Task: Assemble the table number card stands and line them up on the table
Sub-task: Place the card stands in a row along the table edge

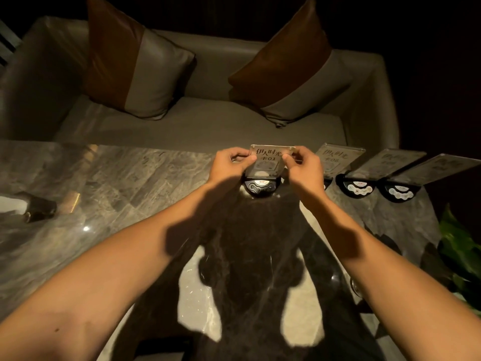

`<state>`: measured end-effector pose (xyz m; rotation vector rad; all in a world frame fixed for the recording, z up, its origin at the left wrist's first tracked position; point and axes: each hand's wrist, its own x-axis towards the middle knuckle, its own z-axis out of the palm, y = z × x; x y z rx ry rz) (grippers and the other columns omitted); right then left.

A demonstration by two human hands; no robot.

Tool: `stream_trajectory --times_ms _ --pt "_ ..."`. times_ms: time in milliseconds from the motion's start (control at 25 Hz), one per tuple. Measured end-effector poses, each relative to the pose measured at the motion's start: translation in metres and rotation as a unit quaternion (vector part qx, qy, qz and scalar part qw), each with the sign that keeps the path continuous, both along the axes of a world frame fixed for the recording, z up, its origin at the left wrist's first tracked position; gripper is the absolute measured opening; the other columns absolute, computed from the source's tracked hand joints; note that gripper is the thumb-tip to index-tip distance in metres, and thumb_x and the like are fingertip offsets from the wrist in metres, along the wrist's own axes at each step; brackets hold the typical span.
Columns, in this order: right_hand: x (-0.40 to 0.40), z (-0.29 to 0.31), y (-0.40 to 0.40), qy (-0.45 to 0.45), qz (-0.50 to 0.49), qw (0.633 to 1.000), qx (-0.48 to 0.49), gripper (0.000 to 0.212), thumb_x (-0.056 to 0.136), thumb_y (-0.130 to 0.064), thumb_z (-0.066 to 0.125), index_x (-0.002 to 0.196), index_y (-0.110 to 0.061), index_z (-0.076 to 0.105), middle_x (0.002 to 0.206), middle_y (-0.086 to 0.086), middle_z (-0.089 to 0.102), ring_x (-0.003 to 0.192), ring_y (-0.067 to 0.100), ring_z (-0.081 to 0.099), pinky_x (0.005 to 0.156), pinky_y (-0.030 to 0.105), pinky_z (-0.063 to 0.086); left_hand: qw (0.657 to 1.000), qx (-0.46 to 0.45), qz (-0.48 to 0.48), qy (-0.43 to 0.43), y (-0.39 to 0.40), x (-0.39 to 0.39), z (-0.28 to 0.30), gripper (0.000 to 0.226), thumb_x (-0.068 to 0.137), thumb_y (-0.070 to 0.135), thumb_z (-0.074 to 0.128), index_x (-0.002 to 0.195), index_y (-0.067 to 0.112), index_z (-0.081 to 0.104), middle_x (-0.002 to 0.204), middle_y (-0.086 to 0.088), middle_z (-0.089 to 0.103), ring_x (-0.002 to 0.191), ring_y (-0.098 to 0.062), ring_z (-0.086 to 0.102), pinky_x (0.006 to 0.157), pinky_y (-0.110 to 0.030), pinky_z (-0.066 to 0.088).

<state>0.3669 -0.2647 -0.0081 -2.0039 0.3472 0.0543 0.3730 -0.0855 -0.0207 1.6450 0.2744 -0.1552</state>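
Observation:
A clear acrylic number card [270, 155] printed "01" stands tilted in a round black base [261, 187] near the far edge of the marble table [125, 173]. My left hand [229, 164] pinches the card's left edge and my right hand [304, 168] pinches its right edge. To the right, three more card stands sit in a row: one [335, 158] partly behind my right hand, then a second [369, 175] and a third [413, 178], each with a clear card in a black button base.
A grey sofa [197, 126] with two brown-and-grey cushions runs behind the table. A dark small box [39, 208] and a gold comb-like item [70, 203] lie at the table's left. Green plant leaves [458, 251] reach in at the right edge.

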Motion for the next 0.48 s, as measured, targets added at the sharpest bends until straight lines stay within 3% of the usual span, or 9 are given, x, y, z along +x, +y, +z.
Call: stream_trajectory --times_ms 120,200,320,400,480 --pt "-0.006 -0.002 -0.003 -0.01 0.006 1.0 -0.023 0.014 0.094 -0.033 0.06 0.097 -0.022 0.068 0.095 -0.002 0.074 0.092 0.02 0.071 0.08 0.051 0.061 1.0 -0.015 -0.008 0.015 -0.003 -0.004 -0.002 0.01 0.089 0.007 0.072 0.098 0.007 0.074 0.084 -0.002 0.074 0.071 -0.004 0.07 0.065 -0.016 0.054" --pt "-0.01 -0.001 -0.004 0.003 0.016 1.0 -0.021 0.013 0.096 -0.021 0.061 0.106 -0.016 0.068 0.101 -0.001 0.073 0.097 0.02 0.07 0.089 0.048 0.059 0.999 -0.001 -0.03 0.032 0.002 -0.007 -0.002 0.023 0.089 0.005 0.07 0.112 0.004 0.071 0.095 -0.003 0.074 0.084 -0.005 0.071 0.071 -0.012 0.054" --pt "-0.023 0.001 -0.001 0.07 0.026 0.997 -0.03 0.041 0.092 -0.016 0.069 0.13 -0.008 0.056 0.102 0.001 0.063 0.098 0.018 0.063 0.097 0.046 0.054 0.996 0.003 -0.073 0.048 0.016 -0.023 0.007 0.041 0.089 0.006 0.071 0.129 0.003 0.062 0.116 -0.011 0.07 0.104 -0.015 0.067 0.082 -0.014 0.054" --pt "-0.048 0.001 0.006 0.111 0.019 0.994 -0.01 0.046 0.088 -0.015 0.074 0.128 -0.008 0.052 0.094 0.002 0.056 0.089 0.02 0.058 0.094 0.047 0.054 0.994 -0.032 -0.077 0.075 0.035 -0.047 0.018 0.041 0.09 0.007 0.071 0.13 0.005 0.061 0.11 -0.013 0.069 0.098 -0.019 0.068 0.078 -0.019 0.058" --pt "-0.09 0.001 0.021 0.153 0.066 0.985 0.054 0.038 0.091 -0.007 0.071 0.123 -0.013 0.052 0.093 0.0 0.054 0.081 0.015 0.06 0.079 0.03 0.056 0.984 -0.093 -0.082 0.13 0.063 -0.079 0.019 0.037 0.092 0.002 0.067 0.128 0.002 0.06 0.103 -0.015 0.066 0.094 -0.022 0.067 0.084 -0.029 0.06"
